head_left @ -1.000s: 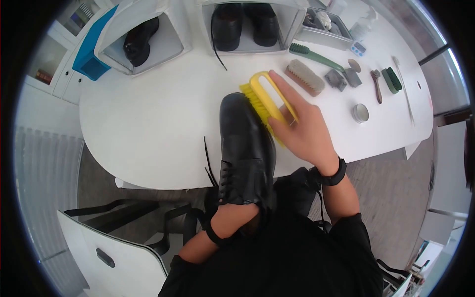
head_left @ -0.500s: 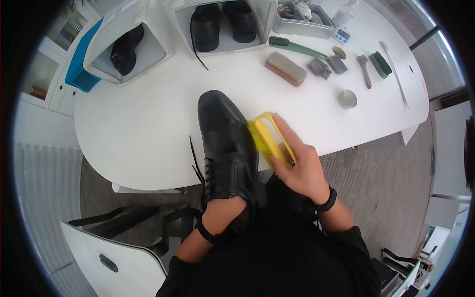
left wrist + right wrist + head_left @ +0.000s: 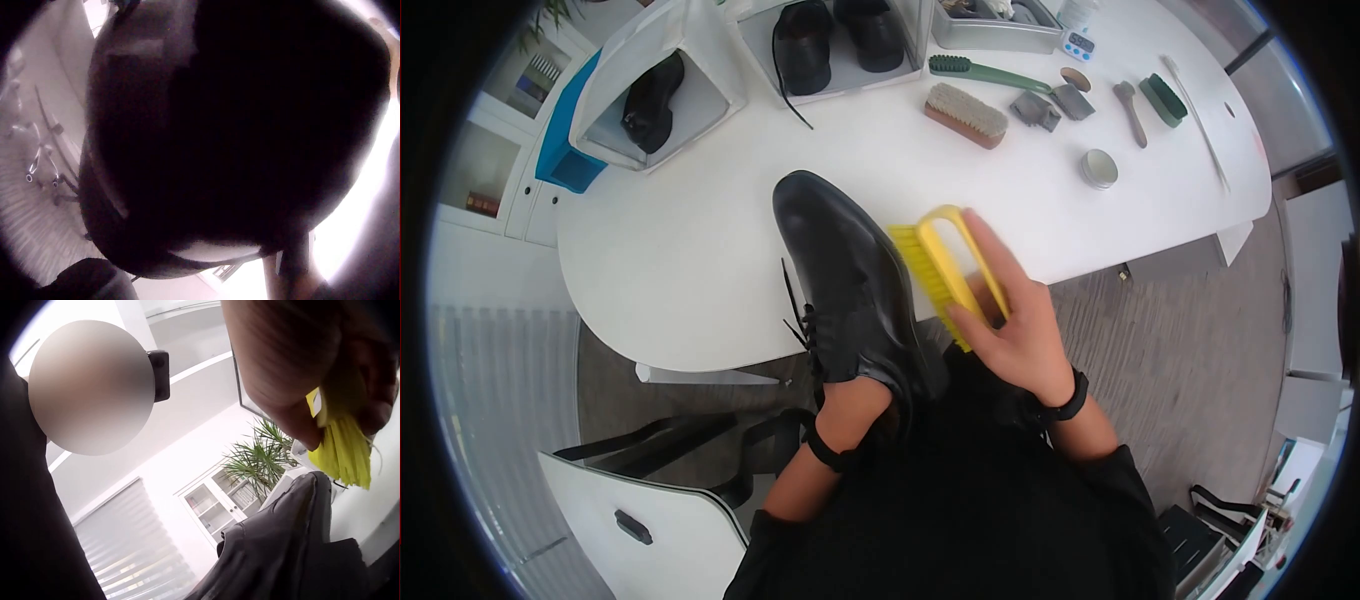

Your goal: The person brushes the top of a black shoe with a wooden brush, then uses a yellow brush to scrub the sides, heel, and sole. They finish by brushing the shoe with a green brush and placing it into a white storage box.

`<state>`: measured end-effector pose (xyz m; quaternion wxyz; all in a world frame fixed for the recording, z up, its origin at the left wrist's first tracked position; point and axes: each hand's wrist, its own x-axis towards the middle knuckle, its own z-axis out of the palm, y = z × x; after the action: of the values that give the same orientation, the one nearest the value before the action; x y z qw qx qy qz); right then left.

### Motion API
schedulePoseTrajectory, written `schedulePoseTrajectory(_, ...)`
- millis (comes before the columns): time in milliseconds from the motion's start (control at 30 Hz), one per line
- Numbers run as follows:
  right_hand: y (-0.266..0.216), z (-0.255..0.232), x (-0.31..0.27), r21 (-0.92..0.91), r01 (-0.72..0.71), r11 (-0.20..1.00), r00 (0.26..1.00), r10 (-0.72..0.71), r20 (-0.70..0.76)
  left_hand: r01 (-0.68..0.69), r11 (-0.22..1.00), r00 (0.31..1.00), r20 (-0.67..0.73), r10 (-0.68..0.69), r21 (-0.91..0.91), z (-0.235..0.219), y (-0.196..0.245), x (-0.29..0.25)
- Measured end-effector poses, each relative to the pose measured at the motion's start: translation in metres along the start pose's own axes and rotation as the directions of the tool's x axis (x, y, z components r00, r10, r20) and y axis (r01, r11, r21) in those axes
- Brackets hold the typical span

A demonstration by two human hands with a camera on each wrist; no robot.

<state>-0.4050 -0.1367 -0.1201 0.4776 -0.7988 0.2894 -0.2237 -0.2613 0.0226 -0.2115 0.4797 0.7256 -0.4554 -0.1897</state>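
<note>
A black lace-up dress shoe point(image 3: 830, 255) is held over the table's near edge, toe pointing away and sole side turned to the right. My left hand point(image 3: 857, 405) reaches into its opening, so the fingers are hidden inside. In the left wrist view the dark shoe point(image 3: 144, 94) fills most of the picture. With my right hand point(image 3: 1028, 335) I grip a yellow brush point(image 3: 947, 265) by its loop handle, thumb on the near side. Its yellow bristles point(image 3: 342, 456) face the shoe, the tips right at the shoe's right side in the head view.
On the white table point(image 3: 670, 260), two boxes hold other black shoes point(image 3: 800, 50). To the right lie a horsehair brush point(image 3: 966, 115), a green-handled brush point(image 3: 990, 75), a round tin point(image 3: 1099, 169), a small green brush point(image 3: 1164, 101) and a wooden-handled brush point(image 3: 1131, 113). A chair point(image 3: 640, 500) stands at lower left.
The yellow brush has moved from beside the toe back toward me along the shoe's right side. The shoe's toe has swung left, and the head view has shifted somewhat.
</note>
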Motion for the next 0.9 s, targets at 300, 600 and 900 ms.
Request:
schedulePoseTrajectory(300, -0.011, 0.008, -0.020, -0.022, 0.069, 0.997, 0.996, -0.067, 0.058, 0.091, 0.955, 0.990, -0.081, -0.118, -0.282, 0.014, -0.010, 0.000)
schedulePoseTrajectory(600, 0.004, 0.005, -0.072, 0.037, 0.002, 0.999, 0.996, -0.006, 0.086, -0.045, 0.967, 0.996, -0.061, 0.062, 0.249, 0.004, -0.009, -0.012)
schedulePoseTrajectory(900, 0.002, -0.007, -0.075, -0.036, 0.106, 0.994, 0.987, -0.100, 0.129, -0.082, 0.942, 0.996, 0.012, 0.083, 0.324, 0.006, -0.036, -0.022)
